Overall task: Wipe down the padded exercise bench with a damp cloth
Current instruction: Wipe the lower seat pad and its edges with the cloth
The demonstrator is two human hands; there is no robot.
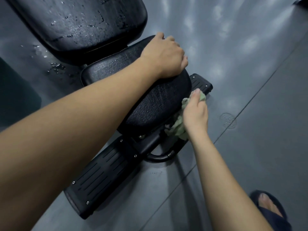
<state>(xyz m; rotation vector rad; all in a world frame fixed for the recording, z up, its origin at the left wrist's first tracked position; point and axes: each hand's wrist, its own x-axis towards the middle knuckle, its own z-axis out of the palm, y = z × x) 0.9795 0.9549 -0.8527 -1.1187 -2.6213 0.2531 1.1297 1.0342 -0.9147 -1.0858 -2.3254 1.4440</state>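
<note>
The right hand (195,114) has its grip clenched round the green cloth (179,128), pressed to the right edge of the bench's seat pad (158,100); the left hand (164,55) clasps the pad's far edge. Best to wipe along that rim in overlapping strokes.

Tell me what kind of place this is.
Probably a gym or home workout room: a black padded seat and a wet backrest on a slotted base, and grey flooring laid in big seamed panels.
</note>
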